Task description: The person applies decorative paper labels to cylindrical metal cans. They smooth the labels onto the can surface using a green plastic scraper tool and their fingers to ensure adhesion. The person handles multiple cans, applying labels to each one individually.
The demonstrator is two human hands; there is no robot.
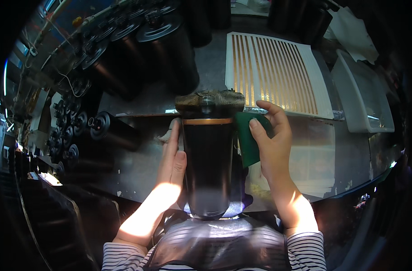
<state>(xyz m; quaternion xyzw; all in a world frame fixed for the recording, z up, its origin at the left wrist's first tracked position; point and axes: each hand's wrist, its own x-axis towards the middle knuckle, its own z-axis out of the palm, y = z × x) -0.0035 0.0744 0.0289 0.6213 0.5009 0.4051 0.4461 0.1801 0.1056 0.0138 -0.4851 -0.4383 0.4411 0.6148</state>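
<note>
A black cylinder (207, 167) lies in front of me with one end toward my body. A thin copper-coloured band (207, 121) runs around it near its far end. That far end meets a dark, cloth-wrapped support (188, 104). My left hand (172, 156) lies along the cylinder's left side, its fingers stretched out and apparently touching it. On the other side, my right hand (277, 140) pinches a flat green scraper-like sheet (247, 147) between thumb and fingers. The sheet hangs close to the cylinder's right side; whether they touch I cannot tell.
A white backing sheet with gold strips (271, 74) lies beyond my right hand. At its right stands a translucent white bin (364, 97). Several large black cylinders (167, 54) stand at the far left. More black cylinders (109, 131) lie on their sides at the left.
</note>
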